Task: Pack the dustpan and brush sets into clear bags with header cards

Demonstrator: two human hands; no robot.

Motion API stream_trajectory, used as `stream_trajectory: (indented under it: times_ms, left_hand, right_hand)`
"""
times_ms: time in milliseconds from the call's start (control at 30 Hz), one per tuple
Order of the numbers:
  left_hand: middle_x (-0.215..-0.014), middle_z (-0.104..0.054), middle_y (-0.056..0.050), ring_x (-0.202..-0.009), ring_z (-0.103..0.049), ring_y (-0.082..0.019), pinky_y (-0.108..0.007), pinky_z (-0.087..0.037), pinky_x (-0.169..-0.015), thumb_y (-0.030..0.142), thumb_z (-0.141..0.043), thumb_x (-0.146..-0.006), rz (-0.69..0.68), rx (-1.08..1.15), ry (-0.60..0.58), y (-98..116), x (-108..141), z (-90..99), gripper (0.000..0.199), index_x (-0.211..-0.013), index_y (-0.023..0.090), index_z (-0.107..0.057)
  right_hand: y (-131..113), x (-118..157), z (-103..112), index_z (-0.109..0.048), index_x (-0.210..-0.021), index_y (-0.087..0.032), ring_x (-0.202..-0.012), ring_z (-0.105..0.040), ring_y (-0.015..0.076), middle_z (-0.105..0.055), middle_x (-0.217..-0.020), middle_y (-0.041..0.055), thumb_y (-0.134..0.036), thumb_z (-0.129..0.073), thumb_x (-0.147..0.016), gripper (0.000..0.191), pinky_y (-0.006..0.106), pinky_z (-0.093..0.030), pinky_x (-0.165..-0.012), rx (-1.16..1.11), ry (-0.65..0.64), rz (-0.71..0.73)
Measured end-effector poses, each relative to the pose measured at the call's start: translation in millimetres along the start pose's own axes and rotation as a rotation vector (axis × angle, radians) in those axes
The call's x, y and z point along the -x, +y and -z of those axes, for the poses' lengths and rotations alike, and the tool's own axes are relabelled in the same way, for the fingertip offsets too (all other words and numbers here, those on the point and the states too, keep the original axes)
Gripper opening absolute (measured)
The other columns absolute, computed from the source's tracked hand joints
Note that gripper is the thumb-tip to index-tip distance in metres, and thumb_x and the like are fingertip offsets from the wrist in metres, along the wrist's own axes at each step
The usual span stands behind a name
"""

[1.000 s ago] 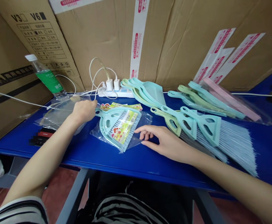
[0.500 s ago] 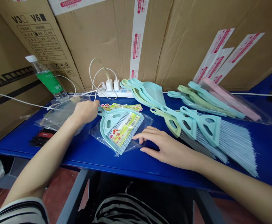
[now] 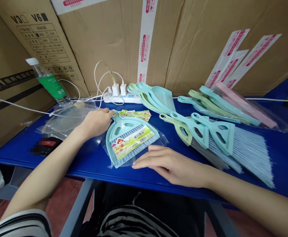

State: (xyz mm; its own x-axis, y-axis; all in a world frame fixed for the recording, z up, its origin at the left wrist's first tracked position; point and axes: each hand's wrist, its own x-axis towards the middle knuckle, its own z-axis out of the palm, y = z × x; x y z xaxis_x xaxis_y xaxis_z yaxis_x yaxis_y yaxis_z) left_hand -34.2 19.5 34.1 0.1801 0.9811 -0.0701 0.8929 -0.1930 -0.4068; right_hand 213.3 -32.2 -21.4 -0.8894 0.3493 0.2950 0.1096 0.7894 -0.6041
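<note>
In front of me a light blue dustpan [image 3: 114,131] lies with a blue-bristled brush [image 3: 142,138] on it, both inside a clear plastic bag [image 3: 162,140]. A yellow-green printed label card [image 3: 131,143] with mushrooms sits across the bristles. My left hand [image 3: 98,121] is closed at the end of the dustpan handle, its fingertips partly hidden. At the bag's near right corner rests my right hand [image 3: 167,163], fingers stretched out and fairly flat, fingertips at the plastic; it grips nothing that I can see.
Several loose brushes [image 3: 200,131] lie at right, bagged sets [image 3: 223,105] behind them. Stacked dustpans [image 3: 156,97], a white power strip [image 3: 131,98] and label cards [image 3: 140,115] are behind. Plastic bags [image 3: 65,120], a bottle [image 3: 51,84] and a dark pixelated object [image 3: 45,144] stand left.
The bagged dustpan has turned, its handle shifting right along with my left hand. My right hand has moved slightly left and nearer to me, its fingers now straighter and closer together.
</note>
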Motion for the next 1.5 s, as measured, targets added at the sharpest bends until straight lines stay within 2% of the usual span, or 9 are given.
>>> stream_trajectory:
  times_ms: [100,233,333,433,867,1067,1267,1367,1500]
  left_hand:
    - [-0.114,-0.069,-0.015,-0.101,-0.069,-0.030,-0.038,-0.053,-0.078,0.024,-0.034,-0.096,-0.032,0.046,0.059,-1,3,1.5,0.036,-0.120,0.013,-0.058]
    - [-0.103,-0.071,-0.010,-0.085,-0.068,-0.022,-0.033,-0.049,-0.073,0.027,-0.036,-0.096,-0.283,0.231,0.125,-4,7,2.3,0.032,-0.115,0.016,-0.059]
    - [-0.076,-0.068,-0.003,-0.064,-0.061,-0.016,-0.027,-0.044,-0.063,0.033,-0.037,-0.096,-0.454,0.394,0.062,-5,9,0.8,0.029,-0.108,0.017,-0.059]
    - [-0.065,-0.060,0.002,-0.054,-0.053,-0.013,-0.025,-0.039,-0.057,0.035,-0.042,-0.095,-0.513,0.490,-0.014,-6,9,-2.8,0.025,-0.105,0.017,-0.056]
    - [-0.060,-0.053,0.006,-0.053,-0.050,-0.012,-0.025,-0.037,-0.057,0.035,-0.049,-0.089,-0.488,0.634,-0.093,-7,8,-3.8,0.028,-0.111,0.019,-0.052]
    - [-0.060,-0.054,0.006,-0.053,-0.049,-0.013,-0.026,-0.036,-0.057,0.035,-0.049,-0.088,-0.476,0.631,-0.102,-6,8,-3.5,0.031,-0.113,0.018,-0.053]
    - [-0.060,-0.051,0.006,-0.052,-0.048,-0.012,-0.026,-0.035,-0.056,0.035,-0.049,-0.087,-0.479,0.634,-0.103,-5,8,-3.3,0.029,-0.111,0.018,-0.052]
    - [-0.061,-0.052,0.005,-0.053,-0.048,-0.012,-0.026,-0.035,-0.056,0.036,-0.049,-0.087,-0.482,0.631,-0.096,-5,7,-3.5,0.030,-0.110,0.017,-0.052]
    - [-0.062,-0.053,0.005,-0.055,-0.049,-0.012,-0.026,-0.037,-0.057,0.037,-0.049,-0.088,-0.476,0.624,-0.091,-5,7,-3.7,0.032,-0.112,0.018,-0.053]
  right_hand:
    - [2,0,-1,-0.066,-0.125,-0.013,-0.093,-0.060,0.0157,-0.069,-0.128,0.0051,0.008,-0.039,-0.085,0.053,0.032,-0.045,-0.091,0.034,-0.022,0.041]
    - [1,-1,0,-0.067,-0.126,-0.016,-0.072,-0.046,0.0170,-0.067,-0.131,0.0010,0.008,-0.038,-0.080,0.059,0.031,-0.046,-0.077,0.118,-0.057,0.047]
    - [-2,-2,1,-0.066,-0.128,-0.015,-0.072,-0.042,0.0178,-0.064,-0.134,0.0013,0.008,-0.036,-0.080,0.061,0.031,-0.045,-0.074,0.170,-0.113,0.044]
    - [-5,-3,2,-0.062,-0.132,-0.013,-0.074,-0.042,0.0183,-0.060,-0.139,0.0036,0.008,-0.034,-0.082,0.061,0.032,-0.044,-0.074,0.211,-0.152,0.029]
    - [-10,-4,1,-0.056,-0.139,-0.020,-0.085,-0.047,0.0202,-0.052,-0.146,-0.0058,0.011,-0.038,-0.063,0.084,0.039,-0.044,-0.083,0.241,-0.296,0.031]
    - [-14,-6,3,-0.055,-0.140,-0.022,-0.089,-0.047,0.0204,-0.049,-0.149,-0.0089,0.012,-0.038,-0.065,0.084,0.040,-0.043,-0.086,0.220,-0.387,0.008]
    - [-16,-5,1,-0.055,-0.140,-0.018,-0.105,-0.050,0.0240,-0.046,-0.153,0.0019,0.004,-0.042,-0.076,0.069,0.045,-0.041,-0.097,0.248,-0.318,0.001]
    - [-17,-6,-1,-0.052,-0.142,-0.014,-0.095,-0.050,0.0234,-0.047,-0.152,0.0030,0.000,-0.043,-0.082,0.062,0.043,-0.043,-0.091,0.258,-0.326,0.020]
    - [-17,-8,-2,-0.049,-0.144,-0.013,-0.084,-0.047,0.0223,-0.046,-0.152,-0.0021,0.005,-0.044,-0.070,0.077,0.042,-0.043,-0.083,0.289,-0.355,0.062]
